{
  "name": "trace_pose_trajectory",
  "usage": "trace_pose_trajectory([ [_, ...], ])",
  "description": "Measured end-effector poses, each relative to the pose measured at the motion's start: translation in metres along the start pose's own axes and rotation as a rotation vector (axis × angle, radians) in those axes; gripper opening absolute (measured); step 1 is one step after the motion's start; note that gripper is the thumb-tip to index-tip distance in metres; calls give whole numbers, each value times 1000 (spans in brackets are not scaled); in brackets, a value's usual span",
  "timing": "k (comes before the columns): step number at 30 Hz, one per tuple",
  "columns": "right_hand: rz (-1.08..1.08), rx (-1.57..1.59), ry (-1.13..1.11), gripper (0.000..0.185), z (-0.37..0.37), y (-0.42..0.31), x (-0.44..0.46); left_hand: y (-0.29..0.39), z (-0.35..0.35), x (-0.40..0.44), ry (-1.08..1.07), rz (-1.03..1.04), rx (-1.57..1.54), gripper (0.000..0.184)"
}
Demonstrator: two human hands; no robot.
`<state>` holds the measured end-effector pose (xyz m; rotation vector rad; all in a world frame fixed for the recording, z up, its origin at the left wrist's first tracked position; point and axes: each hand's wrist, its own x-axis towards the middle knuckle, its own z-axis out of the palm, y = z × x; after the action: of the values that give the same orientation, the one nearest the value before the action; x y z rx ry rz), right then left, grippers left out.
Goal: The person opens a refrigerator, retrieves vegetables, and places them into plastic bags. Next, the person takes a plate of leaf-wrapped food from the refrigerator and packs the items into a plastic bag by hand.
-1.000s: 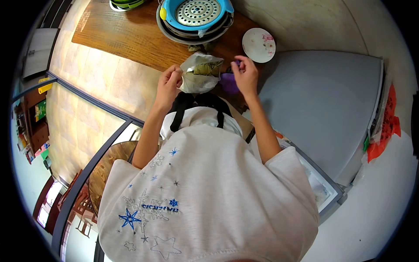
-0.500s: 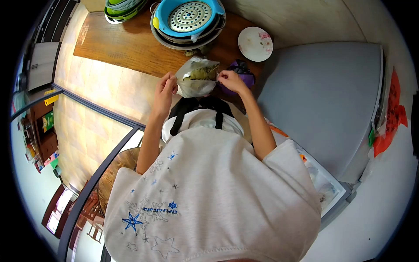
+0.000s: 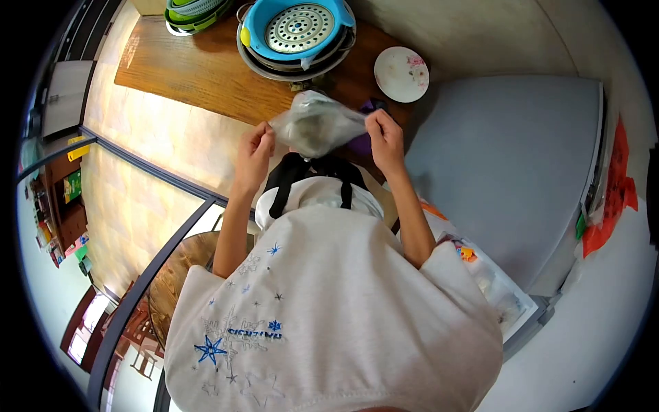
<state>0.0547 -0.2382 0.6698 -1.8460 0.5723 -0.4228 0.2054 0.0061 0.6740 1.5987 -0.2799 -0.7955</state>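
A translucent plastic bag [image 3: 319, 127] is stretched between my two hands, in front of my waist by the wooden table's near edge. My left hand [image 3: 257, 147] pinches its left side. Its right corner is gripped by my right hand [image 3: 386, 137]. Something dull and greenish shows faintly inside, blurred through the plastic. Behind the bag, partly covered by it and my right hand, lies a purple and black item [image 3: 362, 141] whose kind I cannot make out.
On the wooden table [image 3: 185, 65] stand a blue-rimmed steamer [image 3: 300, 29] on stacked pans and green baskets [image 3: 195, 15]. A floral plate [image 3: 401, 74] sits at the right, near a grey refrigerator [image 3: 508, 165]. An open drawer [image 3: 501, 288] juts out beside my right side.
My hands have moved apart, the right one outward, pulling the bag's mouth wide and taut. The green leafy contents, plainly visible before, are now veiled by plastic.
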Motion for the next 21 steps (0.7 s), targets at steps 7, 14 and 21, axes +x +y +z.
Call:
trace_pose_trajectory([
  [7, 64, -26, -5, 19, -13, 35, -20, -23, -5, 3, -21, -98, 201, 23],
  [14, 122, -160, -249, 15, -39, 46, -11, -11, 34, 6, 51, 413, 577, 22],
  [21, 121, 93, -208, 20, -59, 69, -13, -49, 42, 55, 26, -88, 242, 44],
])
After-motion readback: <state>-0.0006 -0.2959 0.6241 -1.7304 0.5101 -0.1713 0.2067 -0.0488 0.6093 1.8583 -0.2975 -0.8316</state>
